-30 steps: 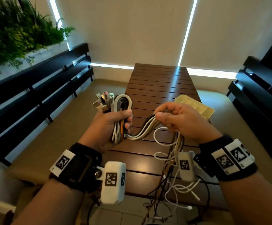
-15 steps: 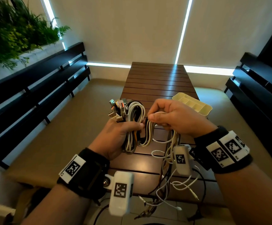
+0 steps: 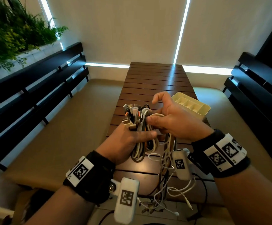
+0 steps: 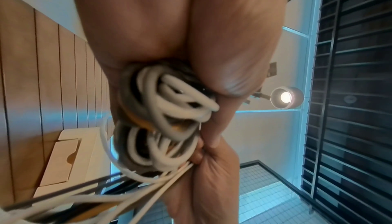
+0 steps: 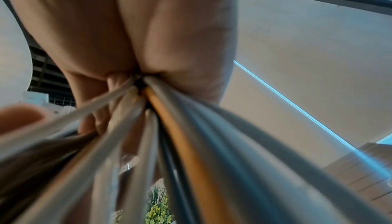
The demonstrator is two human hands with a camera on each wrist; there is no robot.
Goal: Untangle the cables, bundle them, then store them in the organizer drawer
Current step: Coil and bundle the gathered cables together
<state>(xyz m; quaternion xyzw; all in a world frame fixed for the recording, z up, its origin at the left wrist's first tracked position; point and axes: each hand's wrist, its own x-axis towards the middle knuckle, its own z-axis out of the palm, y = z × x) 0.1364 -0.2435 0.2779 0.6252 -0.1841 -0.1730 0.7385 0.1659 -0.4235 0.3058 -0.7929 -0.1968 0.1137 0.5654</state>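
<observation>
My left hand [image 3: 128, 140] grips a folded bundle of white, grey, black and orange cables [image 3: 141, 125], plugs sticking up at the top; the left wrist view shows the looped cable bundle [image 4: 165, 110] squeezed in the palm. My right hand [image 3: 169, 120] sits right beside it and holds the trailing cable strands [image 5: 169, 127], index finger lifted. The loose cable ends [image 3: 167, 189] hang down past the table's near edge. The cream organizer drawer [image 3: 195, 106] with divided compartments sits on the table just behind the right hand.
A dark slatted wooden table [image 3: 154, 82] stretches ahead. Black benches [image 3: 34, 88] line the left and the right bench [image 3: 258, 88] the other side. Plants [image 3: 13, 30] stand at the upper left. Tiled floor lies below the hanging cables.
The right hand has brought the trailing strands leftward, up to the left hand's bundle, adding another fold. Its index finger has lifted.
</observation>
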